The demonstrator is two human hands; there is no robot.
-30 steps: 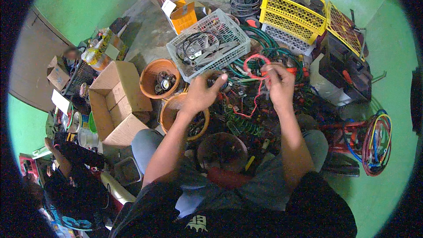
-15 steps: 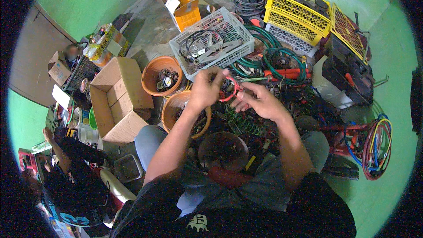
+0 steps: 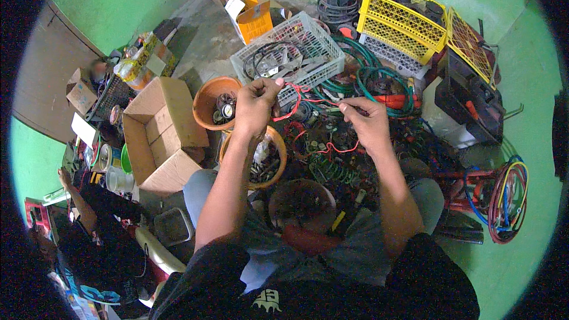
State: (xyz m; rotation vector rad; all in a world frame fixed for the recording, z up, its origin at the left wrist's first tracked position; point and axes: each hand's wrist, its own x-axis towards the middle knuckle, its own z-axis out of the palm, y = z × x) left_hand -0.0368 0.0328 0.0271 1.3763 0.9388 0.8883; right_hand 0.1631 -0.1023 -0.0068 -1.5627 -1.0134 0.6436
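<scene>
My left hand point(image 3: 255, 108) pinches a loose red wire point(image 3: 296, 106) near the front of the grey plastic crate point(image 3: 325, 74). My right hand point(image 3: 366, 124) pinches the wire farther right, so it stretches in loops between them, with a slack length dangling below the right hand. Under my hands lie coiled green hoses point(image 3: 385, 74) and a dense jumble of small parts and cables. Two orange round tubs point(image 3: 204, 106) holding assorted small items stand beside my left hand.
An open cardboard box point(image 3: 155, 136) is at left, with another person point(image 3: 89, 219) in black near clutter. Yellow crates point(image 3: 403, 35), a black case point(image 3: 465, 106) and coiled coloured hoses point(image 3: 507, 198) are at right. An orange box point(image 3: 255, 21) stands at the back.
My hands came together around the bunched red wire, then moved apart. The left hand is now farther left and higher; the wire is drawn out between both hands.
</scene>
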